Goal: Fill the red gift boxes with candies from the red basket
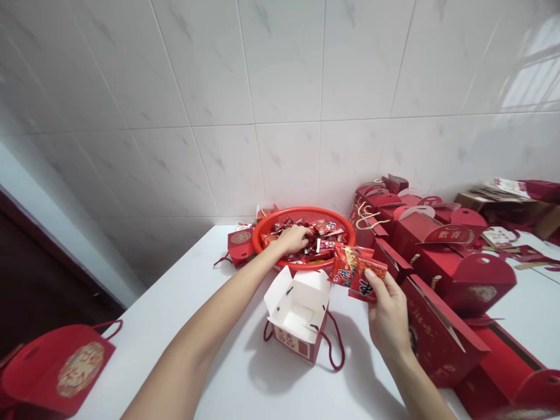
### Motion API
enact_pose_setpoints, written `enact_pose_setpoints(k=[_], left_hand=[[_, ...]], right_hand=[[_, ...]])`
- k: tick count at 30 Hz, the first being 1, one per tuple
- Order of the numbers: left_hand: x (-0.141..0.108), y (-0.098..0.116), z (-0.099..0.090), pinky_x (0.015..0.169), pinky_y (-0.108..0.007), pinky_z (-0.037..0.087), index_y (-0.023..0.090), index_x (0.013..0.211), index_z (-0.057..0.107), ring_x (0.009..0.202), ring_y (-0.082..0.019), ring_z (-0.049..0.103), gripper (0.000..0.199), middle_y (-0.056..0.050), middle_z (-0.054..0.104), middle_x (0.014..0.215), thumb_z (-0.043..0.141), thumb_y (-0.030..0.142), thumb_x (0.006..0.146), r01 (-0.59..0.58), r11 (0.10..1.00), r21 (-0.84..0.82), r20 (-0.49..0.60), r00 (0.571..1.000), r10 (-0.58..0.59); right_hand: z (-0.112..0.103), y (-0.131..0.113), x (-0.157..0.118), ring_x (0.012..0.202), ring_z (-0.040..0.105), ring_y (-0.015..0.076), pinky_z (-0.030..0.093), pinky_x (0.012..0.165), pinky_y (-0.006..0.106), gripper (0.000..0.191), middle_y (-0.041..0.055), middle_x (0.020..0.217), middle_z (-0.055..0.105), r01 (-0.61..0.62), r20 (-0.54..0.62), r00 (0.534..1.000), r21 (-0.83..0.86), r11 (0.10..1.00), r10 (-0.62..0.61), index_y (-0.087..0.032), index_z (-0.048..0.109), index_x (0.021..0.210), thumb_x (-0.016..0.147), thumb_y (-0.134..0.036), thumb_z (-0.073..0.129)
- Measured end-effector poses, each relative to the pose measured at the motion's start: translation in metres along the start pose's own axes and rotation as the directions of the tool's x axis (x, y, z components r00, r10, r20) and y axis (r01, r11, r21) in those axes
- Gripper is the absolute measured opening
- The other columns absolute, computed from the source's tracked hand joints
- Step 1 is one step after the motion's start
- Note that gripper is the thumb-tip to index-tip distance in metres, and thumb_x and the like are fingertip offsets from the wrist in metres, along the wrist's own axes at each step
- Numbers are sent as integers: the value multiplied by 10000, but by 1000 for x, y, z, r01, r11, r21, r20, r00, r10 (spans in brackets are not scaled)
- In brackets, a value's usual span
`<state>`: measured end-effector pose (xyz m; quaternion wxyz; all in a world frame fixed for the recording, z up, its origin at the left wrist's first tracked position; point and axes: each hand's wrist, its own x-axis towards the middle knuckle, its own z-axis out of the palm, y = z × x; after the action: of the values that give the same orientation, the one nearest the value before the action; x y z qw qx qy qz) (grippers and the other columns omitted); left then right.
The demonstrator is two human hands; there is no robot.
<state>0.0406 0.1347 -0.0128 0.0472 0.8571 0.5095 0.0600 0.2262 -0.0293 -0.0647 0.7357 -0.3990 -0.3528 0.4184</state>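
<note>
My left hand (295, 238) reaches into a red plastic basket (262, 220) full of small wrapped snack packets (326, 227). Its fingers curl down among the wrappers, and whatever they grip is hidden. In my right hand (389, 306) are red snack packets (350, 265), at least two, pinched between thumb and fingers and held up just right of the basket's front. Between my arms stands a small gift box (300, 300), its top flaps spread wide. The white inside shows no contents, and dark red cord handles (336, 350) hang at its sides.
Several closed red gift boxes (450, 251) crowd the right side of the white table (175, 303). One red box (65, 370) stands at the near left, another small one (240, 245) beside the basket. A tiled wall (284, 87) rises behind; a cardboard box (503, 204) sits far right.
</note>
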Motion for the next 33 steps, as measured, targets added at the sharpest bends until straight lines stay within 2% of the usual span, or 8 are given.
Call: enact_pose_setpoints(k=[5,9,12,15,19,24,30,33], left_hand=[[-7,-5,0,828,-275,501,208,1138,680,960,-233,702,287,-57,756,1028,576,195,871,-1,999,-41,-6,1000,1],[-4,1,4,776,-296,513,195,1210,601,929,-275,700,506,-87,744,1037,754,258,733,10,1000,-25,69,998,-8],[1,6,7,798,-326,520,184,1348,514,961,-308,698,670,-135,723,1121,764,265,732,3,1000,-22,115,993,0],[6,9,9,867,-356,514,202,1338,557,1047,-333,681,616,-137,711,1167,725,178,746,-24,999,-46,116,993,29],[5,3,5,967,-369,488,217,1220,650,1123,-306,654,462,-95,715,1181,647,97,775,-44,989,-141,34,998,50],[-6,-17,-1,1049,-341,455,197,1253,618,1199,-248,608,454,-79,645,1326,621,126,804,-80,933,-352,-118,992,41],[-16,-36,0,1086,-356,415,186,1296,548,1261,-236,547,485,-91,587,1376,634,199,819,-123,822,-556,-275,961,-42],[-17,-40,5,970,-335,479,158,1311,526,1105,-224,616,524,-93,658,1201,661,241,812,-130,761,-636,-294,952,-82]], right_hand=[[1,-1,-1,965,670,236,533,856,339,288,38,1024,753,0,12,1000,-17,1000,0,-218,751,972,780,-432,748],[2,-2,0,952,673,248,532,852,350,261,50,1010,757,42,7,999,-68,997,-42,-205,753,932,766,-407,744],[3,-2,0,961,674,253,530,859,355,255,52,1006,759,49,5,999,-69,996,-49,-202,755,921,756,-396,745],[3,-1,0,965,672,252,530,869,359,289,52,1003,759,23,-11,1000,-35,999,-23,-200,759,940,742,-411,755],[2,-2,1,935,676,241,537,846,344,265,49,989,756,31,-15,999,-39,999,-32,-198,765,916,735,-392,759],[0,-3,0,929,672,227,535,836,328,254,38,1023,754,14,1,1000,-24,1000,-14,-212,765,938,763,-395,751],[-1,0,0,956,669,233,529,861,336,271,45,1022,760,12,5,1000,3,1000,-12,-204,757,958,774,-402,759],[0,1,1,971,675,241,528,876,349,294,50,1023,762,4,6,1000,19,1000,-4,-201,753,975,781,-422,755]])
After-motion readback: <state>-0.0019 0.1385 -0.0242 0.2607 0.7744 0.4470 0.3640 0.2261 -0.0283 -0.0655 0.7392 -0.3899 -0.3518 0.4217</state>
